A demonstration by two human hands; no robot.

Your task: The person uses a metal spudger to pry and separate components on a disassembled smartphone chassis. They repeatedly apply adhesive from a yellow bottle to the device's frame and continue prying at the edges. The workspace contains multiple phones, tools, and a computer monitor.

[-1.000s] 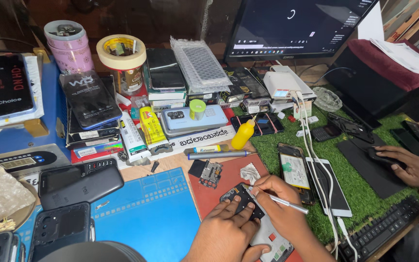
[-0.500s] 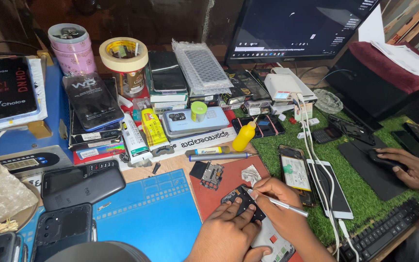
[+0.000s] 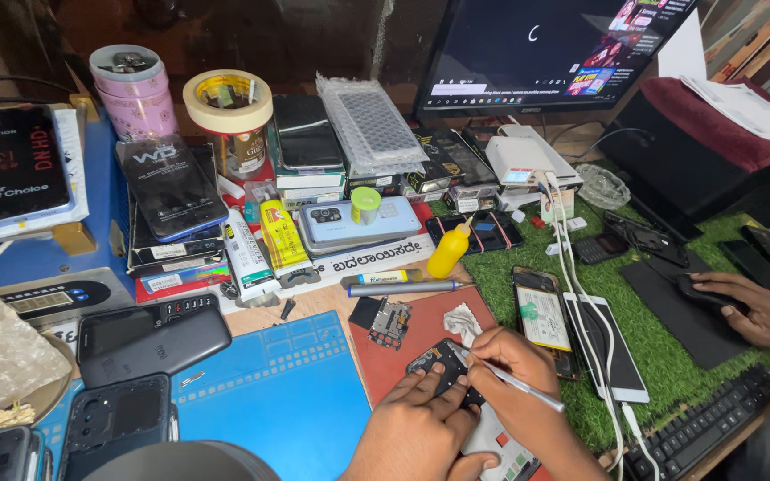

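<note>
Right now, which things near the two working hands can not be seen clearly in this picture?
Head view only:
- Opened phone: mostly covered by the left hand and right hand.
- Tip of the thin tool: hidden by the right hand's fingers.
- Small circuit board: parts too small to tell.
- Black keyboard: cut off by the bottom edge.
</note>
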